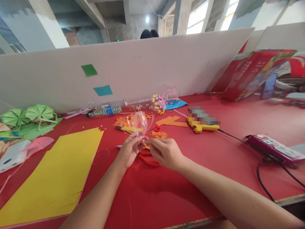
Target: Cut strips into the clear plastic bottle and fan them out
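Observation:
A clear plastic bottle top, its wall cut into thin strips that curve outward, is held up over the middle of the table. My left hand grips its narrow neck end from the left, where a bit of red shows. From the right, my right hand pinches at the same neck; the fingertips hide what lies between them. Under my hands lie scissors with red handles, partly covered. Just behind are orange paper scraps and a yellow-handled cutter.
Yellow paper sheets lie to the left, near green folded paper shapes. A yellow glue gun with a cord rests to the right, by a purple power strip. A bottle lies along the white partition.

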